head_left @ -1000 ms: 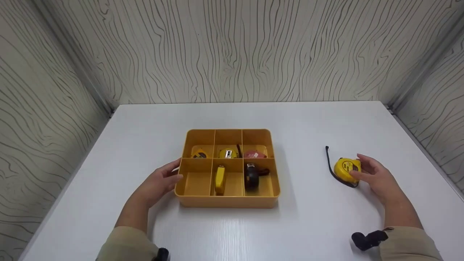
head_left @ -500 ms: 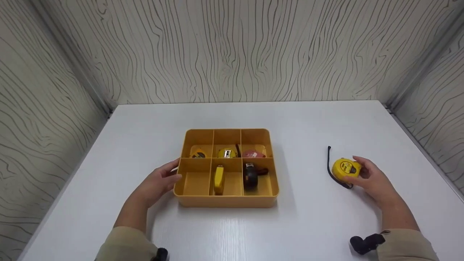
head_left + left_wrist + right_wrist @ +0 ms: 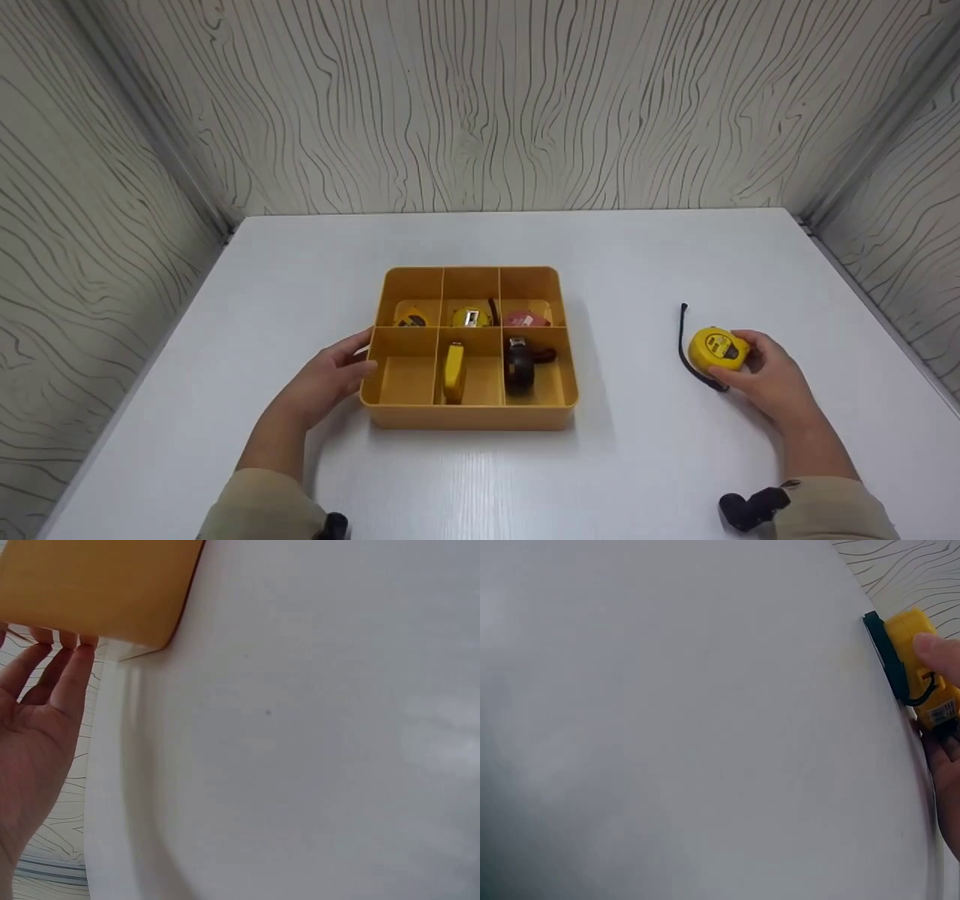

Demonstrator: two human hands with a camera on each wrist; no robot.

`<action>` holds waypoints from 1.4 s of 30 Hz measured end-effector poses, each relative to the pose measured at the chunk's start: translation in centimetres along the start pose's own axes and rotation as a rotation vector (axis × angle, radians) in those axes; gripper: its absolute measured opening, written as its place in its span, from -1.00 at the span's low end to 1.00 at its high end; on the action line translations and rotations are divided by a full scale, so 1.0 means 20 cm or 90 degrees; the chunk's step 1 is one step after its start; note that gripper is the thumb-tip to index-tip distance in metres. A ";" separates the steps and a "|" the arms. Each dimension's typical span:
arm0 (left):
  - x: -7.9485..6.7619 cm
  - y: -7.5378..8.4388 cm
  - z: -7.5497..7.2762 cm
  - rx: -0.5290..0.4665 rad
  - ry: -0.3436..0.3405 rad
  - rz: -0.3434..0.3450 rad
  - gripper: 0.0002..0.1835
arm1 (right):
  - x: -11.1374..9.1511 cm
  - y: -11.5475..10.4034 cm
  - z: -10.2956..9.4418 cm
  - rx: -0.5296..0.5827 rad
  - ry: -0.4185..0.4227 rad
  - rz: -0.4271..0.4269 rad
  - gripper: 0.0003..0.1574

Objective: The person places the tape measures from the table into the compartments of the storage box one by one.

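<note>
My right hand (image 3: 772, 382) holds a yellow tape measure (image 3: 718, 348) between thumb and fingers at the right of the table. Its black wrist strap (image 3: 685, 352) hangs along its left side. In the right wrist view, the thumb presses on the yellow case (image 3: 906, 626). My left hand (image 3: 326, 382) rests against the left wall of a yellow-brown divided tray (image 3: 472, 417), fingers extended and thumb at the rim. The left wrist view shows fingertips (image 3: 84, 652) right at the tray's outer wall (image 3: 112, 596).
Tape measures lie in the tray: orange (image 3: 412, 318), yellow (image 3: 471, 318) and red (image 3: 527, 319) in the back row. In front, another yellow one (image 3: 454, 373) stands in the middle compartment and a black one (image 3: 519, 367) at right. Patterned walls (image 3: 480, 105) enclose the white table (image 3: 637, 450).
My right hand has shifted slightly left and toward me, turning the tape measure a little in its grip. The left hand and the tray stay in place.
</note>
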State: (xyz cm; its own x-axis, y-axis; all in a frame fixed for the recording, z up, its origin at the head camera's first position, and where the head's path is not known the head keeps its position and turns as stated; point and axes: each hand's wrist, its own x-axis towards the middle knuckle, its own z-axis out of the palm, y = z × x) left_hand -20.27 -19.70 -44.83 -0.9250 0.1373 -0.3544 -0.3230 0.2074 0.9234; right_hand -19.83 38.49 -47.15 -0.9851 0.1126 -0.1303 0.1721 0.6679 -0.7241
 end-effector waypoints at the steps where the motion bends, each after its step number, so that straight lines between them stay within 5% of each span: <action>1: 0.00 0.00 0.00 -0.001 0.000 0.001 -0.30 | 0.00 0.00 0.00 -0.004 0.003 0.001 0.24; 20: 0.00 0.01 0.00 0.017 -0.005 0.003 -0.26 | 0.01 -0.09 -0.04 0.035 0.018 0.032 0.27; 42: 0.01 0.00 0.00 -0.003 -0.007 0.004 -0.31 | 0.08 -0.49 -0.15 0.065 0.069 0.008 0.20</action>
State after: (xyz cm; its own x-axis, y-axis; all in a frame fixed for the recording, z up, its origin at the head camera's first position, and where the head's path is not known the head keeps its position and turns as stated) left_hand -20.38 -19.75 -44.89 -0.9246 0.1498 -0.3504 -0.3183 0.2019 0.9262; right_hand -23.15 34.37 -38.16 -0.9768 0.2026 -0.0694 0.1781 0.5885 -0.7887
